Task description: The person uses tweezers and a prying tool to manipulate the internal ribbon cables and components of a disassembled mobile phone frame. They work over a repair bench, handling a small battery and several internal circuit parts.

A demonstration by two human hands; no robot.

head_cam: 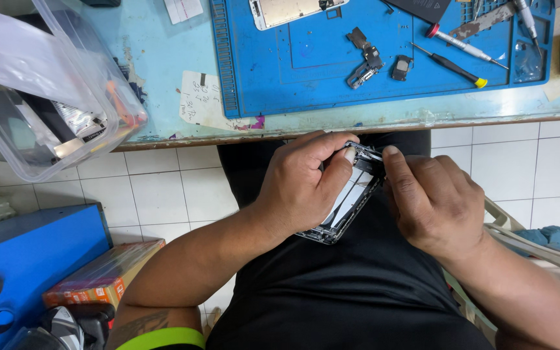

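Phone chassis [348, 204], probably stripped, sits over the lap at 6 o'clock from the counter [163, 58]. Left hand [299, 188] clenches its edge; right hand [432, 201] pinches the top. Light, rigid, fragile: hold by the frame edges.

screwdrivers [452, 65] on mat [306, 78], tub [8, 155] left

Opened phone frame [348, 206], tilted, above the lap

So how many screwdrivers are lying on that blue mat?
3 that I can see: a red-capped screwdriver, a yellow-tipped screwdriver just below it, and a grey-handled screwdriver by the blue mat right edge. The frame's top may hide others.
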